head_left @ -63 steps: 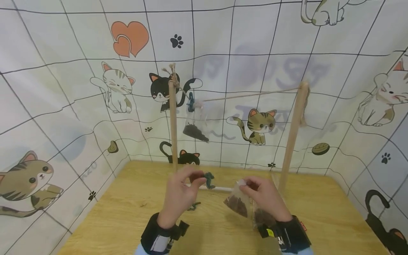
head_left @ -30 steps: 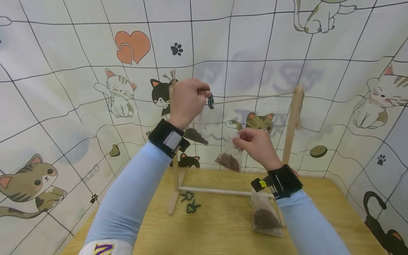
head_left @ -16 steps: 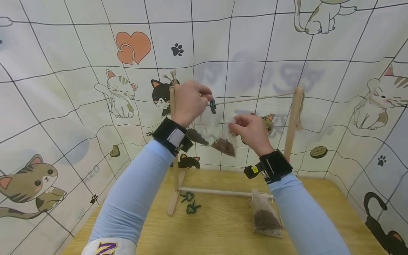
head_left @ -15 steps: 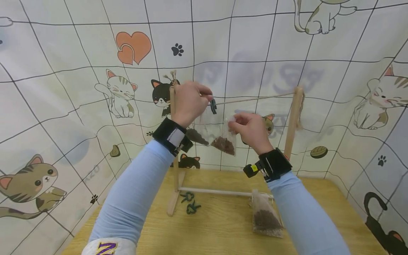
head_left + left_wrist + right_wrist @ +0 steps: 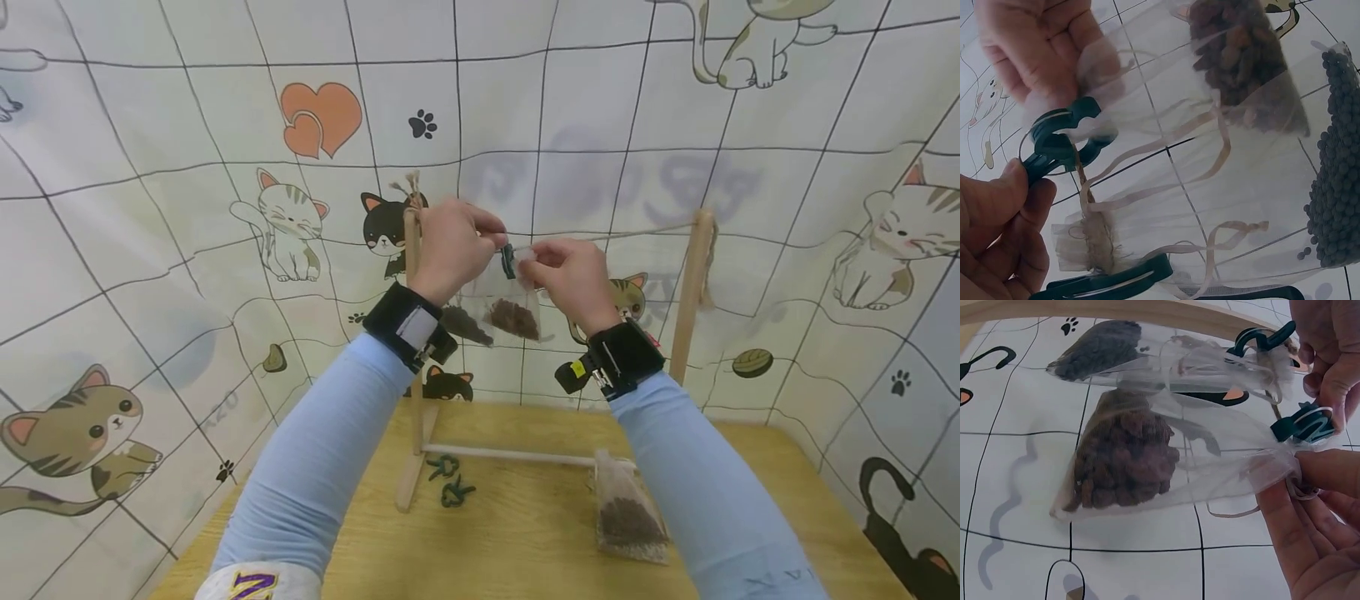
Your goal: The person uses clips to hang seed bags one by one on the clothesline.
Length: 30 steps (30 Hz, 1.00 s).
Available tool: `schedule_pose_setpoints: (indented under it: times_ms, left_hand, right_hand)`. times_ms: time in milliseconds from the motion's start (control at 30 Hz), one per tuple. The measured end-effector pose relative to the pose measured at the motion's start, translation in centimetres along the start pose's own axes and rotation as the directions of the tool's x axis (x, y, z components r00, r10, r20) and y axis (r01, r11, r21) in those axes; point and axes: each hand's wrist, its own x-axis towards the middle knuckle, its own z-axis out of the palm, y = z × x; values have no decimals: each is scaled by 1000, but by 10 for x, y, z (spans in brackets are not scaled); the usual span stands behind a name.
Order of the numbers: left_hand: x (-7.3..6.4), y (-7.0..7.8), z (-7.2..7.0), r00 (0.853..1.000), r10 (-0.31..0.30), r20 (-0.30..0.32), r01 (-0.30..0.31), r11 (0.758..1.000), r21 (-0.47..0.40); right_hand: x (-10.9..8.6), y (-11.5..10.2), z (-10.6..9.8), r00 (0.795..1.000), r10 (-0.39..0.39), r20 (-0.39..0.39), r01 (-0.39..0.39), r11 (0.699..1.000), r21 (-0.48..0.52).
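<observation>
My left hand (image 5: 457, 250) pinches the handles of a green plastic clip (image 5: 507, 261) at the string, near the left post. In the left wrist view the clip's (image 5: 1063, 140) curved jaws stand apart, right at the string. Between thumb and fingers my right hand (image 5: 573, 279) grips the gathered top of a sheer drawstring bag (image 5: 1125, 456) of reddish-brown pieces, close beside the clip. Just left hangs another sheer bag (image 5: 465, 325) of dark grey beads, held on the string by a second green clip (image 5: 1110, 281).
A wooden frame with a left post (image 5: 412, 333), right post (image 5: 688, 292) and white crossbar (image 5: 517, 456) stands on the wooden table (image 5: 525, 533). Two loose green clips (image 5: 455, 492) lie near the left foot. A third sheer bag (image 5: 630, 521) leans near the right foot. Cat-print cloth hangs behind.
My left hand has lifted the clip from table height to the string. My right hand has raised the bag of reddish-brown pieces and moved it left, up to the clip.
</observation>
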Motion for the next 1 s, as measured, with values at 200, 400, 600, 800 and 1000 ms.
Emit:
schedule_pose_setpoints:
  times_ms: [200, 400, 600, 800, 1000]
  left_hand:
    - [-1, -1, 1, 1000, -4, 10, 4, 1000, -24]
    - [-2, -1, -1, 994, 2, 108, 0, 1000, -16]
    - [-1, -1, -4, 982, 28, 184, -37, 998, 42]
    - [-2, 0, -10, 966, 21, 258, -49, 994, 101]
    - [-10, -2, -11, 947, 122, 296, -197, 951, 238]
  right_hand:
    - [4, -3, 3, 999, 54, 6, -55, 996, 67]
    - [3, -3, 3, 995, 98, 28, -101, 986, 136]
    - [2, -2, 2, 993, 104, 57, -112, 980, 166]
    - [1, -2, 1, 995, 74, 73, -81, 992, 96]
    - [-5, 1, -1, 991, 23, 129, -21, 1000, -17]
